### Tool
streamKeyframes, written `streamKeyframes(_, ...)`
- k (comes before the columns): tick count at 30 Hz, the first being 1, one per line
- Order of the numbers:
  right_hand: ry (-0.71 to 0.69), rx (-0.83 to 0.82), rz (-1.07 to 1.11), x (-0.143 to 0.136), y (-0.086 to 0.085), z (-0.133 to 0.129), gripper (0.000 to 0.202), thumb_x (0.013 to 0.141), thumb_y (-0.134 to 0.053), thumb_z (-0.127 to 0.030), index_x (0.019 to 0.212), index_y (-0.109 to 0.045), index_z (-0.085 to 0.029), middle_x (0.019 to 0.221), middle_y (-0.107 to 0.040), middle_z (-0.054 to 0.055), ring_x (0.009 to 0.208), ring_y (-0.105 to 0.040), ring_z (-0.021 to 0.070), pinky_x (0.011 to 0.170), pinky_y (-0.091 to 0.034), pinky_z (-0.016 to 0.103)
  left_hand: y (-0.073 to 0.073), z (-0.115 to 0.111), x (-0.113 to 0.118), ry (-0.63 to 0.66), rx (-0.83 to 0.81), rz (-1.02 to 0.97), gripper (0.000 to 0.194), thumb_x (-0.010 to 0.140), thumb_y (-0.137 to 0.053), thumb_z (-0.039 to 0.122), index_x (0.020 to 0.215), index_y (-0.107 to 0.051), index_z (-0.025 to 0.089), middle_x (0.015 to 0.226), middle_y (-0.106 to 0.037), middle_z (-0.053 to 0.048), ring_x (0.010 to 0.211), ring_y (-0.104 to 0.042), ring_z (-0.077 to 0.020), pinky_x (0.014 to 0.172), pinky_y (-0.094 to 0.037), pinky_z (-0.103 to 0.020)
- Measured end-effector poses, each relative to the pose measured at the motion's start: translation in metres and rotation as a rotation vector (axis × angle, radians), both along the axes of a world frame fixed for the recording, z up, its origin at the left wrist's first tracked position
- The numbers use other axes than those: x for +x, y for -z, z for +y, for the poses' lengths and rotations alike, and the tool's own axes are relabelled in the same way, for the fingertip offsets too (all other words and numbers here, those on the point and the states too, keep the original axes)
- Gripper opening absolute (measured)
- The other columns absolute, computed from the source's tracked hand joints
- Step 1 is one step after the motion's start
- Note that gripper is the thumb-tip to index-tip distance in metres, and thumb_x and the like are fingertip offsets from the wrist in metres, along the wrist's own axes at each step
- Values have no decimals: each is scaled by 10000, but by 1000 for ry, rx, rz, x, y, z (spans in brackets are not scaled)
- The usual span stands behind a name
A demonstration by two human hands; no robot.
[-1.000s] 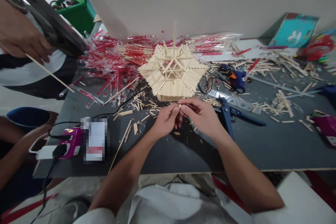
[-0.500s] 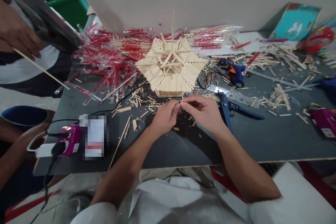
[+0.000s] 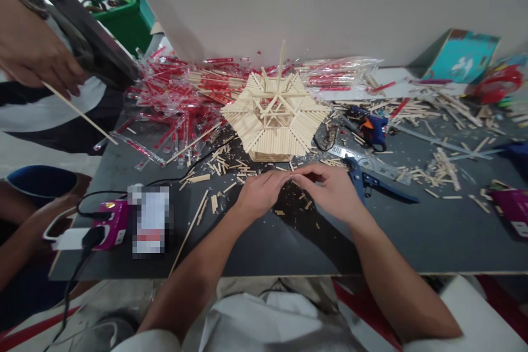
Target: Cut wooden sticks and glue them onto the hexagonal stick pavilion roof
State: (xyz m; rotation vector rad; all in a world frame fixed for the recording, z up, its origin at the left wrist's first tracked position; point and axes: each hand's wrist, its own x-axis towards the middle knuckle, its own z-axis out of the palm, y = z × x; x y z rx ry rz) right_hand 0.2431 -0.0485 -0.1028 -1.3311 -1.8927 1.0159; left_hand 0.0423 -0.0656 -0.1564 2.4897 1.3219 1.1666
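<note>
My left hand [image 3: 264, 191] and my right hand [image 3: 328, 190] meet at the fingertips over the dark table. Both are closed in a pinch; whatever lies between them is too small to make out. Just beyond stands a six-sided model built of wooden sticks [image 3: 272, 140], with a sloping roof and one upright stick on top. To the right of my right hand lies a blue-handled cutter [image 3: 381, 190]. Short cut stick pieces [image 3: 214, 202] are scattered around both hands.
Red-and-clear plastic wrappers [image 3: 173, 99] pile up at the back left. A glue gun [image 3: 373, 129] and a metal ruler [image 3: 367, 159] lie to the right. Purple power strip [image 3: 113, 223] and blurred phone [image 3: 150, 220] sit front left. Another person's hand [image 3: 45, 58] holds a thin stick [image 3: 80, 113].
The view has shifted, so the table and model appear slightly lower and further right. My hands stay pinched together. At left, the other person's hand with the stick shows further in.
</note>
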Motion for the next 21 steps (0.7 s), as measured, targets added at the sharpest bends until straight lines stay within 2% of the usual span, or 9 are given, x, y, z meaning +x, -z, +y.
streamKeyframes(3, -73, 1, -207, 26, -17, 5, 214, 912, -640, -386, 895, -794, -238, 851, -791, 29, 721, -697, 200, 682, -489, 323, -1, 1, -1, 1, 16, -34, 153, 1024, -574, 205, 1132, -679, 183, 1024, -803, -30, 892, -772, -135, 821, -617, -243)
streamKeyframes(4, -47, 0, -280, 39, -21, 10, 218, 899, -649, -406, 890, -789, -239, 820, -782, 28, 701, -686, 202, 678, -477, 323, 0, 2, -2, -3, 13, -48, 154, 1017, -587, 203, 1139, -678, 183, 1026, -800, -29, 897, -769, -135, 821, -615, -244)
streamKeyframes(6, 107, 8, -431, 69, -23, 27, 273, 898, -632, -475, 869, -769, -240, 728, -740, 26, 633, -639, 201, 630, -429, 322, 0, 3, -4, 9, -11, -68, 161, 1012, -595, 201, 1148, -679, 189, 1051, -793, -29, 934, -760, -134, 845, -612, -250)
streamKeyframes(7, 242, 46, -524, 85, -21, 39, 264, 874, -654, -482, 874, -756, -238, 710, -721, 33, 633, -624, 211, 631, -412, 328, 1, 3, -4, 20, -25, -75, 164, 1013, -593, 200, 1151, -682, 195, 1069, -788, -30, 961, -755, -133, 866, -611, -254)
streamKeyframes(10, 598, 241, -665, 128, 3, 85, 250, 739, -788, -408, 844, -662, -219, 806, -700, 90, 714, -577, 232, 700, -401, 364, 2, 3, -5, 52, -61, -75, 175, 1016, -591, 215, 1155, -696, 217, 1115, -774, -31, 1019, -740, -129, 917, -605, -265)
streamKeyframes(12, 701, 252, -668, 147, 25, 115, 360, 634, -855, -375, 726, -528, -254, 754, -626, 77, 688, -493, 217, 728, -387, 390, 4, 3, -4, 53, -66, -67, 170, 1017, -593, 244, 1137, -712, 229, 1126, -767, -35, 1034, -735, -133, 930, -604, -274)
streamKeyframes(15, 745, 166, -589, 164, 56, 143, 491, 550, -871, -291, 609, -384, -308, 579, -436, -39, 588, -361, 172, 679, -354, 388, 6, 3, -3, 47, -88, -84, 164, 1019, -591, 272, 1105, -725, 228, 1120, -761, -45, 1033, -733, -139, 939, -603, -288)
streamKeyframes(17, 751, 145, -555, 172, 68, 150, 485, 539, -826, -181, 536, -360, -316, 508, -348, -72, 560, -348, 168, 658, -340, 388, 8, 4, -3, 48, -122, -112, 155, 1017, -594, 271, 1086, -724, 221, 1109, -757, -50, 1027, -730, -138, 934, -601, -288)
streamKeyframes(21, 670, 208, -442, 191, 79, 154, 410, 527, -706, -43, 468, -392, -299, 443, -341, -67, 529, -401, 171, 618, -339, 381, 12, 4, -2, 55, -163, -193, 105, 998, -623, 256, 1028, -706, 200, 1079, -748, -61, 1006, -724, -134, 828, -601, -248)
